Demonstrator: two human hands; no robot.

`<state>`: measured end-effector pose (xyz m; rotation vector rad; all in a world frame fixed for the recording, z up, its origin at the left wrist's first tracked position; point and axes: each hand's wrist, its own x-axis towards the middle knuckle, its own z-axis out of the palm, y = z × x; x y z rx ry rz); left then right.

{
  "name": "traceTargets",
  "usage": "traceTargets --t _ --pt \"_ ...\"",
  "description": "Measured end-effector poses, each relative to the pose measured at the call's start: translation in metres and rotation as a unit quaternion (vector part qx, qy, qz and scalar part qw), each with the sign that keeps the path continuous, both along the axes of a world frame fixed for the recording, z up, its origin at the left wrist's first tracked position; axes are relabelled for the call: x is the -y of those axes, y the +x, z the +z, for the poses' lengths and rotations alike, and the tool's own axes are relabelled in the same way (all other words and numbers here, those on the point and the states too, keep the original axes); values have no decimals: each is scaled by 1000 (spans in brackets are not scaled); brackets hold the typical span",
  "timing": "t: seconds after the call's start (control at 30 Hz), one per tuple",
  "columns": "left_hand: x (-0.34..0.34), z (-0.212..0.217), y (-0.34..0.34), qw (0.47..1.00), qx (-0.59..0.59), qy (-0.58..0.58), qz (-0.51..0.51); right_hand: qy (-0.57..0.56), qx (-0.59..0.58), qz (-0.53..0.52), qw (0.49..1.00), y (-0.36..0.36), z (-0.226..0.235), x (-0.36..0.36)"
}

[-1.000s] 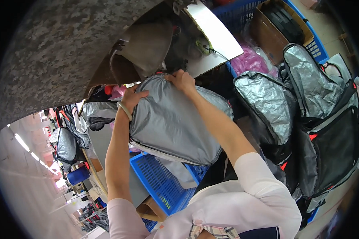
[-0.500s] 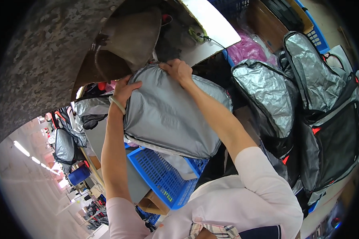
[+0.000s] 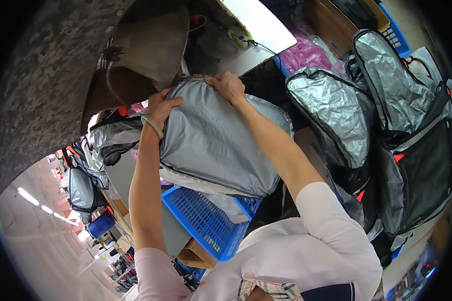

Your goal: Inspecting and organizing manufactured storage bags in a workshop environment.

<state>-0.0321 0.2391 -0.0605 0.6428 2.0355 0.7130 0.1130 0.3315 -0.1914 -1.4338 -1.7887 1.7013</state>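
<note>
Between my hands is a large silver-grey lined bag panel [image 3: 216, 138] with dark piping around its edge, its smooth face turned up toward me. My left hand [image 3: 160, 108] grips its left upper edge, thumb lying on top and the other fingers behind. At the far edge my right hand [image 3: 229, 86] pinches the rim, fingers bent over it. That far edge reaches close to a pale, translucent curved guard [image 3: 160, 47] in a dark recess. What lies under the panel's far edge is hidden.
A blue plastic basket [image 3: 206, 220] sits below the panel, near my body. Silver-lined black bags [image 3: 331, 115] pile up on the right. Pink plastic wrapping [image 3: 309, 52] lies behind them. A white board edge [image 3: 266, 30] juts in at the top, and more bags [image 3: 80, 188] are at left.
The view has shifted slightly. The panel's upper part has tilted and slid a little relative to the guard, while both hands keep their grip on its edge.
</note>
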Motion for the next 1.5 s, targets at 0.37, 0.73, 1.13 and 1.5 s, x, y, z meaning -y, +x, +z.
traceTargets --t 0.37,0.73,1.13,1.5 --pt "-14 -19 6 1000 3 -5 -1 -48 13 -13 999 16 -2 -8" --pt "104 16 53 978 -180 31 -106 145 -69 37 986 75 0 73" --pt "351 185 191 927 -274 254 41 419 -52 -29 906 207 130 232" --pt "372 481 313 685 -355 635 41 878 101 -270 382 447 632 247"
